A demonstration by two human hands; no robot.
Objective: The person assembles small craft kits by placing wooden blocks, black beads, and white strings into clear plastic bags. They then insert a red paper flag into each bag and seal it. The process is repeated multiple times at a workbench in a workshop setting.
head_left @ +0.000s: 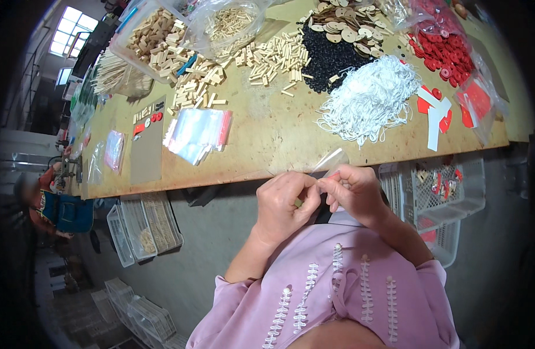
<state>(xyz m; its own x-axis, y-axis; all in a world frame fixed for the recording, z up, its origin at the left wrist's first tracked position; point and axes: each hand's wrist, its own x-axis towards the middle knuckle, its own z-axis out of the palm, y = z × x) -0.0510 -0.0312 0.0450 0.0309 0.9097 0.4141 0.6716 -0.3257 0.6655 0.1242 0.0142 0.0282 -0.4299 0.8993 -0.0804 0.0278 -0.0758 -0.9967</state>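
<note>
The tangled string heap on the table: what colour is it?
The string heap is white; the head view shows it best.

Clear plastic [331, 160] partly behind fingers [350, 173]

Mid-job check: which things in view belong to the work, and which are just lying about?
Likely the job:
clear plastic piece, at the right hand and left hand
stack of clear bags
white string
wooden pieces
red discs

Seemingly just lying about:
left floor crate
lower-left crate stack
</note>
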